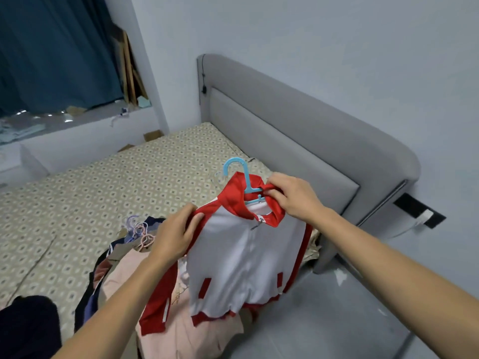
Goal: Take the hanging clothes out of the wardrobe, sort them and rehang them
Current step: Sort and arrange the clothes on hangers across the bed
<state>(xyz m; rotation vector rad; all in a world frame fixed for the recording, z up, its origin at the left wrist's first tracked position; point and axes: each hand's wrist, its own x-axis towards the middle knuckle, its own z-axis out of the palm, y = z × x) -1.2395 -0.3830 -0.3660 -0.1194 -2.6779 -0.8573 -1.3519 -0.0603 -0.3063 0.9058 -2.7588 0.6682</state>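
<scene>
We hold the red-and-white jacket (246, 252) up over the clothes pile (145, 268) on the bed (108, 182). Left hand (173, 237) grips its shoulder; right hand (293, 195) pinches the collar at the blue hanger (242, 177).

Red-and-white jacket (243, 244) upright on blue hanger (242, 177), seemingly zipped.

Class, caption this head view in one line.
Both hands hold a red-and-white jacket on a blue hanger above the bed.

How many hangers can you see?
At least 3: a blue hanger inside the red and white jacket being held up, and a pink one and a pale purple one on the clothes pile. More may be hidden.
</scene>
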